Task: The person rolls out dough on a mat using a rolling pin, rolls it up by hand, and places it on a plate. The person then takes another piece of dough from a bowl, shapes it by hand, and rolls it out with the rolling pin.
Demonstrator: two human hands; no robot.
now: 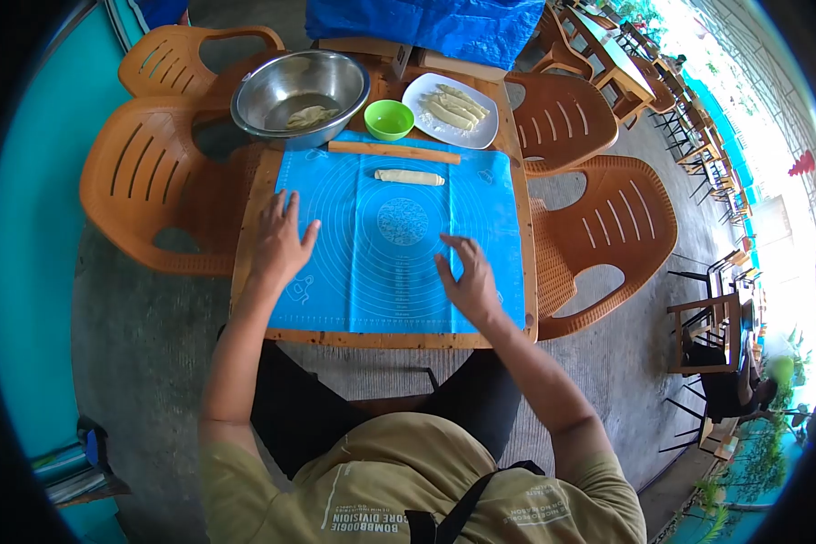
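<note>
My left hand (283, 238) is over the left side of the blue pastry mat (335, 299), fingers spread, holding nothing. Toward the right of the mat is my right hand (468, 274), its fingers bent and apart with nothing between them. A rolled piece of dough (410, 177) lies crosswise on the upper part of the mat, beyond both hands. Just behind it a wooden rolling pin (394, 152) rests along the mat's far edge.
Behind the pin stand a steel bowl (286, 77) with dough (311, 117) inside, a green bowl (389, 120) and a white plate (480, 133) of several dough rolls (453, 106). Orange chairs (159, 181) flank the wooden table (248, 227). A blue plastic sheet (426, 27) hangs at the far end.
</note>
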